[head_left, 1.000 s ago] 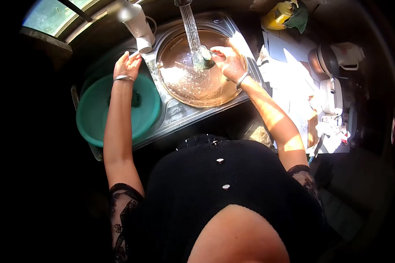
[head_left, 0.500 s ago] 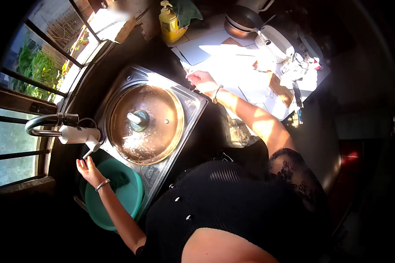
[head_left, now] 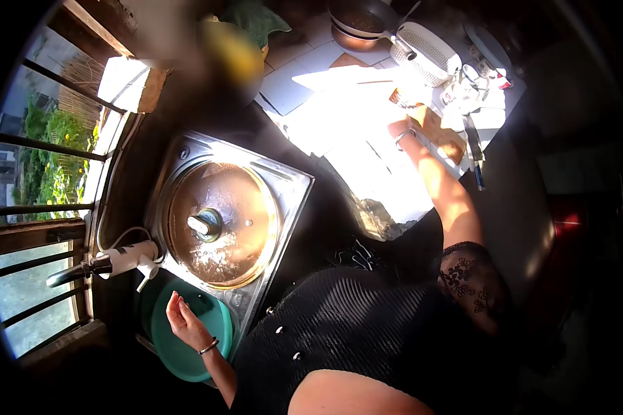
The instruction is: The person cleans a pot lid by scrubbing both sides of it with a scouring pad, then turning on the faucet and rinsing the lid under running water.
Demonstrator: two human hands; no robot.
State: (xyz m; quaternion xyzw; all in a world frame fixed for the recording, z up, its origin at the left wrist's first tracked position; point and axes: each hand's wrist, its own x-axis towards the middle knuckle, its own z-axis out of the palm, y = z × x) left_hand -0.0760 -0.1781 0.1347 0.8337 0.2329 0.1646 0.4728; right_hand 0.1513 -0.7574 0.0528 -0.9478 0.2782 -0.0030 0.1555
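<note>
My left hand hangs over a green basin, below the white tap. Its fingers are stretched out, with nothing in them. My right hand reaches over the sunlit counter beside a brown wooden board. Glare washes out its fingers, so their grip is hidden. Just beyond them lies a small orange-brown object with light stripes; contact cannot be made out. A large round lid with a knob covers the bowl of the metal sink.
A knife lies by the board. Farther back are a white perforated basket, stacked pans and a blurred yellow bottle. A barred window is at the left. Sunlight glares across the counter.
My right hand has moved from the sink's edge across the counter towards the board. My left hand has drawn back from the tap's lever to over the basin. The view has shifted.
</note>
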